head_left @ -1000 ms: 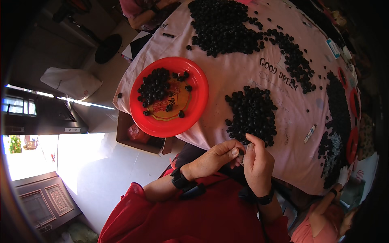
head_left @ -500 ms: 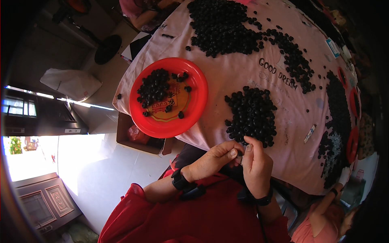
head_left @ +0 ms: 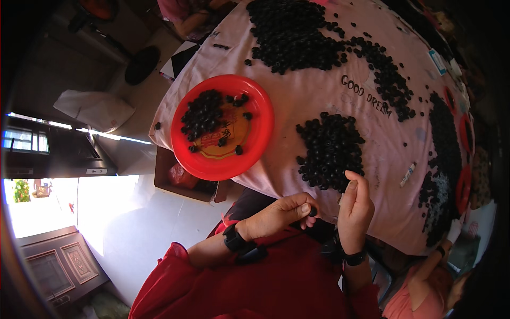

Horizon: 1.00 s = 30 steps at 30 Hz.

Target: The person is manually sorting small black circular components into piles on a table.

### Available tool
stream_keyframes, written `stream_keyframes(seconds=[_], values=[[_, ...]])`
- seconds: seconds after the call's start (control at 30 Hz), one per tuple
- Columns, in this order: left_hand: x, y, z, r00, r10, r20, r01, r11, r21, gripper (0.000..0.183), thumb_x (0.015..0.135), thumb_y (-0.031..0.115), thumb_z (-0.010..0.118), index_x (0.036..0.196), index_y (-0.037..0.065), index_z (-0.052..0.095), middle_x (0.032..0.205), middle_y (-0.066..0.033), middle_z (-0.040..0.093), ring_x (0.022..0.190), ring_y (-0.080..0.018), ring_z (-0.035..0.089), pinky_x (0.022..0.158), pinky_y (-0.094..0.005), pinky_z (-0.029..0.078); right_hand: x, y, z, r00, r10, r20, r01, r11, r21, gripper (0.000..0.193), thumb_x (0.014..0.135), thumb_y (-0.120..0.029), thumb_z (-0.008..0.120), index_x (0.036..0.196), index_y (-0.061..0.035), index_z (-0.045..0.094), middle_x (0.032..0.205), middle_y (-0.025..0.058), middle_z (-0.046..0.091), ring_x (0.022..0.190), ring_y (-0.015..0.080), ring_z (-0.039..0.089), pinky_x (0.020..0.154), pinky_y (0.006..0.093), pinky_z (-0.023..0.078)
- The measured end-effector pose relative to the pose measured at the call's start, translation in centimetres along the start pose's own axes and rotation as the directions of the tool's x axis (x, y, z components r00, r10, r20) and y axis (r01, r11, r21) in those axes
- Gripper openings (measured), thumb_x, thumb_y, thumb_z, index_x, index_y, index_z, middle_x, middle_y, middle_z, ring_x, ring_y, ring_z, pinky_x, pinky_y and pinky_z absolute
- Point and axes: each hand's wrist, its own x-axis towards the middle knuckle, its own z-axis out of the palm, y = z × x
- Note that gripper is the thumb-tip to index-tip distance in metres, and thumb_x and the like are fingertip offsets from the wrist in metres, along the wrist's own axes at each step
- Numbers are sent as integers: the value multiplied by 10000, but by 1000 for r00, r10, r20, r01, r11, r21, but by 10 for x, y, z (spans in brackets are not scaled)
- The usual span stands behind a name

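My left hand (head_left: 284,215) is closed, pinching one small black ring-like piece (head_left: 312,211) between thumb and fingers over my lap. To its right, by the table edge, my right hand (head_left: 356,212) has its thumb pressed to the index finger; a small pale bit shows beside it, but I cannot make out what it is. Just beyond the hands lies a heap of small black pieces (head_left: 330,151) on a pink cloth (head_left: 281,117). A red plate (head_left: 255,154) at the left holds more of these black pieces, some loose and most in a cluster.
A larger black heap (head_left: 292,37) covers the far side, with a strip of pieces (head_left: 390,80) trailing right. Red plates (head_left: 463,189) stand along the right edge. A marker-like stick (head_left: 408,174) lies nearby. An open box (head_left: 183,181) sits below the red plate. Other people sit around the table.
My right hand has come away from the left, moving right. The black piece now shows plainly in my left fingers, which have stayed nearly in place.
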Motion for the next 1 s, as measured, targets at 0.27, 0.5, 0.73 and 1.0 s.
stream_keyframes(seconds=[0.27, 0.5, 0.73, 1.0], values=[[6, 2, -7, 997, 69, -38, -73, 990, -120, 331, 1052, 295, 517, 1225, 36, 628, 1016, -31, 674, 933, -116, 642, 814, -262, 514, -7, -2, -4, 994, -15, 108, 8, 998, 59, 202, 1000, -31, 497, 1135, -15, 645, 680, 99, 613, 559, 198, 603, 532, 331, 465], [8, 6, -6, 996, 47, -80, -66, 966, -249, 367, 1044, 282, 540, 1319, 43, 584, 973, -19, 666, 907, -119, 647, 794, -261, 514, -6, -2, -2, 992, -60, 109, 55, 997, 51, 193, 985, -25, 512, 1118, -9, 652, 734, 133, 648, 596, 237, 638, 564, 344, 486], [10, 2, -8, 996, 56, -74, -73, 963, -258, 352, 1015, 226, 597, 1300, 19, 584, 1013, -40, 653, 953, -121, 637, 815, -263, 519, -7, -3, -2, 989, -52, 138, 44, 997, 59, 189, 988, -30, 510, 1110, -5, 652, 754, 147, 658, 618, 259, 654, 583, 351, 496], [11, 6, -6, 994, 76, -84, -97, 952, -290, 327, 1013, 242, 601, 1267, 37, 598, 996, -31, 656, 914, -116, 647, 779, -258, 529, -8, -1, -1, 987, -84, 135, 76, 995, 66, 191, 984, -30, 510, 1109, -6, 653, 743, 146, 658, 614, 268, 653, 581, 357, 500]])
